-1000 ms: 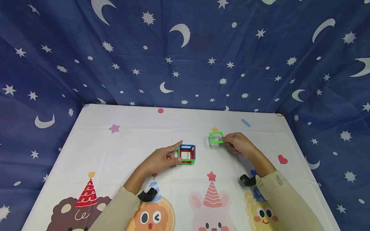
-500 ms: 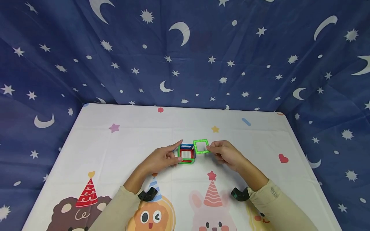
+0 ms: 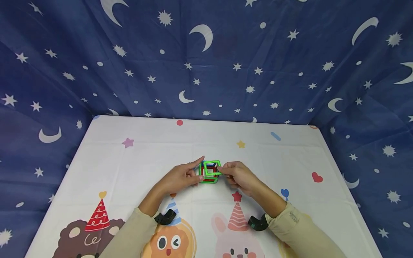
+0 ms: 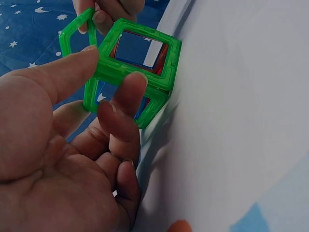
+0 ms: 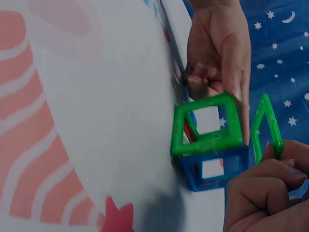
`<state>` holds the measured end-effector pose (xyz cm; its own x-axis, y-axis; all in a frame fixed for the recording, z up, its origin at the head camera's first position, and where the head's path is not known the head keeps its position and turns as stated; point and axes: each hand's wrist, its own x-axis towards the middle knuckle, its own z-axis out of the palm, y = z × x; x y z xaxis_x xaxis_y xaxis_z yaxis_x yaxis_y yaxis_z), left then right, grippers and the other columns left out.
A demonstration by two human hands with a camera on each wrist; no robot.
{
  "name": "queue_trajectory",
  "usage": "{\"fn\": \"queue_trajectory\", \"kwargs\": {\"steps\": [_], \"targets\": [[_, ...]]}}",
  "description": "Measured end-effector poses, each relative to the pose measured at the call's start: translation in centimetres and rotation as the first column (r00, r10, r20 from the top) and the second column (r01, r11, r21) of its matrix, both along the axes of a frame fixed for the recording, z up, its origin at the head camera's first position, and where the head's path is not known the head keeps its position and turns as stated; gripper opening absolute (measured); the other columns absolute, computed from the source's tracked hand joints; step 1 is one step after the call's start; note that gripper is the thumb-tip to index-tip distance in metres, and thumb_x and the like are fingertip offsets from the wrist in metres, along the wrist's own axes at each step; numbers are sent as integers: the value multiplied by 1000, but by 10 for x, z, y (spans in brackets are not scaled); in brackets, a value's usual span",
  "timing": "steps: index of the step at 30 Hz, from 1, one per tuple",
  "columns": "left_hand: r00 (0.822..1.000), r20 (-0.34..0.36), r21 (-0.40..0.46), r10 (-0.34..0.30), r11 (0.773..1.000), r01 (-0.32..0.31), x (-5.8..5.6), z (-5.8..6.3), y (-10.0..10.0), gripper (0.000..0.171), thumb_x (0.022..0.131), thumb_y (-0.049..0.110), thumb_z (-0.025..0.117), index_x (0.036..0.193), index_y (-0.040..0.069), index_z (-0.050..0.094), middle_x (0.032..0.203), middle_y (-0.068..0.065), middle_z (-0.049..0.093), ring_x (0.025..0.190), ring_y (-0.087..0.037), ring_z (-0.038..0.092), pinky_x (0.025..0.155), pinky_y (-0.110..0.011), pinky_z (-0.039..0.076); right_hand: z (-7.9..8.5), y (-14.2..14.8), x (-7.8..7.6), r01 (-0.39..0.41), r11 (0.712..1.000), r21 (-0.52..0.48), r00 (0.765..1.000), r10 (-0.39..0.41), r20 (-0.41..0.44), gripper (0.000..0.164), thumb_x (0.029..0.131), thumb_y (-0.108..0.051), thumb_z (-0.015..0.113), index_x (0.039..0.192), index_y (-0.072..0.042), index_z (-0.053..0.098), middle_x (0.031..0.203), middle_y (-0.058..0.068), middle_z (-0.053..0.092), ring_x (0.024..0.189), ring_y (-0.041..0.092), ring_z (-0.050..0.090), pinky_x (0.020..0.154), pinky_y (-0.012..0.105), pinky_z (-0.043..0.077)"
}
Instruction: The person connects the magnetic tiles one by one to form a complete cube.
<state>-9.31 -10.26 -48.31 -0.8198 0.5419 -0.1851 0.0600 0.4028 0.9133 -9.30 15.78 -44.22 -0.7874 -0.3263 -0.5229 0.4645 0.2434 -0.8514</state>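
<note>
An open cube of see-through magnetic tiles (image 3: 209,181), with green, blue and red square frames, stands on the table. My left hand (image 3: 180,177) holds it at its left side, index finger stretched toward the back edge and thumb at the front. My right hand (image 3: 240,175) pinches a green square magnetic tile (image 3: 212,161) by its right edge, over the cube's top. In the right wrist view a gap shows between this tile (image 5: 273,125) and the cube (image 5: 207,149). Green faces of the cube (image 4: 113,72) show beside my left fingers in the left wrist view.
A white cloth (image 3: 155,154) with printed animals, stars and a heart covers the table. Behind and at both sides hangs a blue curtain (image 3: 145,43) with moons and stars. A black wrist camera (image 3: 165,217) sits at each cuff.
My right hand has brought the green tile leftward and nearer, from beside the yellow star to over the cube. My left hand and the cube have stayed in place.
</note>
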Motion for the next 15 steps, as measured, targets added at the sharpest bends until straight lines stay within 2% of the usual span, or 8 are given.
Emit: {"fn": "queue_trajectory", "kwargs": {"steps": [8, 15], "targets": [[1000, -3, -1, -7, 1000, 7, -1, 0, 0, 75, 97, 40, 70, 161, 29, 33, 81, -3, 68, 61, -10, 48, 52, -24, 36, -6, -9, 3, 54, 998, 15, 999, -54, 0, 36, 100, -21, 61, 71, -6, 48, 58, -3, 36, 47, 12, 26, 43, 24, 22], [1000, 6, -9, 0, 1000, 0, 0, 0, -1, 74, 97, 38, 71, 161, 30, 34, 81, -2, 68, 60, -9, 46, 52, -23, 35, -8, -15, 6, 66, 991, 116, 995, -56, -86, 37, 99, -24, 64, 75, 2, 52, 54, -2, 35, 46, 13, 28, 44, 26, 23]]}}
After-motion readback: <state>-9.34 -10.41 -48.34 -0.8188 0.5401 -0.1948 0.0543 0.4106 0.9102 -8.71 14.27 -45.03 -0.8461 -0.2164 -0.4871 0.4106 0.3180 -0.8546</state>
